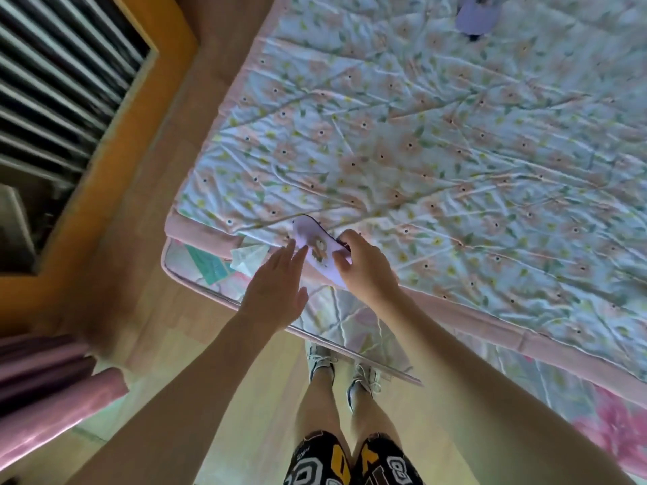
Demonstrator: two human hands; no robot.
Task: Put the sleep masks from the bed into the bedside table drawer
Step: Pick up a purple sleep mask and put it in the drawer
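Observation:
A pale lilac sleep mask with a small cartoon print lies at the near corner of the bed, which has a floral quilt. My right hand pinches the mask's right end between thumb and fingers. My left hand is flat with straight fingers, its fingertips touching the mask's left side. A second mask, purple, lies far across the bed at the top edge of the view. No bedside table or drawer is visible.
A wooden frame with dark slats runs along the left. Pink curtain fabric hangs at the lower left. My legs and sneakers stand on the pale floor against the bed's edge.

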